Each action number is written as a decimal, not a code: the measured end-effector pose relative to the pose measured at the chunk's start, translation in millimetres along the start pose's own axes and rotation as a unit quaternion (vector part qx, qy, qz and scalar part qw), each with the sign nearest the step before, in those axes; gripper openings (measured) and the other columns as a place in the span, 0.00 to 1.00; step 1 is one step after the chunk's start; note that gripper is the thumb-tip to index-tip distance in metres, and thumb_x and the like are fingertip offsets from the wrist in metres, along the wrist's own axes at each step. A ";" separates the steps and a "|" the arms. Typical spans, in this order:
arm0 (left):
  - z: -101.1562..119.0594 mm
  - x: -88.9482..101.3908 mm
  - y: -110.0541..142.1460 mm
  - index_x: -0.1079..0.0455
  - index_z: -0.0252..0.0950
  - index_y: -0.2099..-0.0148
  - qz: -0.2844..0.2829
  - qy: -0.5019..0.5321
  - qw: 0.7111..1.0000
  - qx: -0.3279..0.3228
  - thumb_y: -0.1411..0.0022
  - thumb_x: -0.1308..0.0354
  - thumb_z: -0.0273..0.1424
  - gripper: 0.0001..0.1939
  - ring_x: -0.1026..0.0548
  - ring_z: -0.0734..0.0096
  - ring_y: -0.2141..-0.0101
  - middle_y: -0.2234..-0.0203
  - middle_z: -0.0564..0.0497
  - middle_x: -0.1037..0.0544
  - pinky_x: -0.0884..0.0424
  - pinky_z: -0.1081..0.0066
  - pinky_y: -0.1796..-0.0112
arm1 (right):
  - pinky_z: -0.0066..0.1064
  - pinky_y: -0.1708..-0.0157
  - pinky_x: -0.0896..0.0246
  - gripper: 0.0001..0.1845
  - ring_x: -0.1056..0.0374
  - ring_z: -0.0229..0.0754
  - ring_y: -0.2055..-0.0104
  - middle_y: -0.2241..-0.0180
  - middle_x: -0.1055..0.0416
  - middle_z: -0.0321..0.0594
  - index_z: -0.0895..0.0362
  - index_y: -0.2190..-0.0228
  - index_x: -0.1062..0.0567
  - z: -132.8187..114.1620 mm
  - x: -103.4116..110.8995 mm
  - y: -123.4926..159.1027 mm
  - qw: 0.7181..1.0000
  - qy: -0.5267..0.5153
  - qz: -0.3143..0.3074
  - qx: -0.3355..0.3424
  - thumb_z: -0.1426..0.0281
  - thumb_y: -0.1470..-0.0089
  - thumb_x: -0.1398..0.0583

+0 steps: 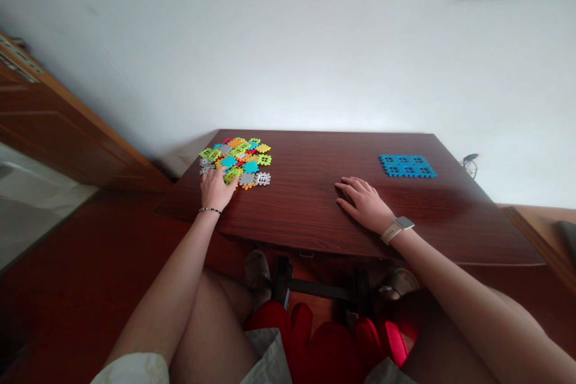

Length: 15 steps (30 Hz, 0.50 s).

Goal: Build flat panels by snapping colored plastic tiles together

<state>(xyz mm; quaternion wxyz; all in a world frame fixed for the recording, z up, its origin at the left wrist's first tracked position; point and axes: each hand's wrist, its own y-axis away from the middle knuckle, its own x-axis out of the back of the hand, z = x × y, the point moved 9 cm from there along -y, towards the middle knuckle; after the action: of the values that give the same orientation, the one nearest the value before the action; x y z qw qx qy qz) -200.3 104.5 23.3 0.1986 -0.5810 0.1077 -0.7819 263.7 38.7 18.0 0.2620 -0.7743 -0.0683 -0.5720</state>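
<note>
The left hand (217,189) sits at the near side of a loose heap of interlocking plastic tiles (246,153), its fingers slightly curled and their tips on the tiles at the heap's near edge. A green tile (232,176) lies right at those fingertips, but the view does not show whether the hand is pinching it or only touching it. The heap lies on a dark reddish-brown wooden table (306,186), toward the far left part of the top and back from the near edge. It mixes green, yellow, orange, red, teal and grey tiles, overlapping one another, with a grey lattice tile (263,179) at its near right side. The right hand (365,204) is open, lying palm down on the bare wood with its fingers spread, well apart from the heap and nearer the table's near edge. Beyond its fingertips, near the far right corner of the table, lies a flat blue tile square (407,166), made of joined tiles and not touching either hand. A pale smart watch (398,230) circles the right wrist, and a thin dark beaded bracelet (210,210) circles the left. Below the near edge, the person's slippered feet (258,276) show on the floor, and a white wall (288,42) rises behind the table.
</note>
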 end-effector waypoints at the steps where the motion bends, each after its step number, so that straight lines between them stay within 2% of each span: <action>1: -0.3 0.2 -0.1 0.28 0.39 0.41 0.001 0.003 1.000 0.001 0.33 0.36 0.44 0.23 0.27 0.40 0.43 0.48 0.39 0.20 0.31 0.44 0.39 | 0.60 0.33 0.36 0.27 0.38 0.63 0.29 0.32 0.31 0.51 0.50 0.34 0.27 -0.1 0.2 0.1 1.000 0.000 0.001 0.000 0.55 0.27 0.45; 4: -0.8 0.5 -1.6 0.28 0.38 0.40 0.007 0.016 1.000 0.001 0.34 0.35 0.43 0.25 0.27 0.41 0.44 0.49 0.39 0.19 0.31 0.44 0.39 | 0.60 0.33 0.36 0.27 0.38 0.63 0.29 0.32 0.31 0.51 0.50 0.34 0.27 -0.5 0.2 0.2 1.000 0.000 -0.001 0.000 0.55 0.27 0.46; 8: 6.3 5.1 -4.1 0.30 0.36 0.38 0.027 0.038 0.998 -0.031 0.36 0.34 0.40 0.27 0.25 0.46 0.46 0.51 0.40 0.19 0.31 0.46 0.38 | 0.60 0.33 0.36 0.27 0.38 0.63 0.29 0.31 0.31 0.51 0.50 0.34 0.27 0.0 -0.4 0.2 1.000 0.003 -0.006 -0.005 0.55 0.27 0.45; 15: 41.0 23.9 2.8 0.33 0.39 0.32 0.074 0.124 0.985 -0.097 0.34 0.34 0.33 0.30 0.23 0.50 0.44 0.45 0.40 0.23 0.24 0.51 0.41 | 0.60 0.32 0.36 0.28 0.39 0.63 0.28 0.31 0.32 0.52 0.51 0.33 0.27 -0.3 -0.1 0.3 1.000 0.003 -0.011 -0.007 0.55 0.27 0.46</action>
<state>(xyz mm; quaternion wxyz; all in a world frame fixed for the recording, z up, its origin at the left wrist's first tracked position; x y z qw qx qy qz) -166.6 94.1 55.3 0.1837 -0.4864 0.2491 -0.8171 263.5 38.3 17.9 0.2508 -0.7733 -0.0718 -0.5779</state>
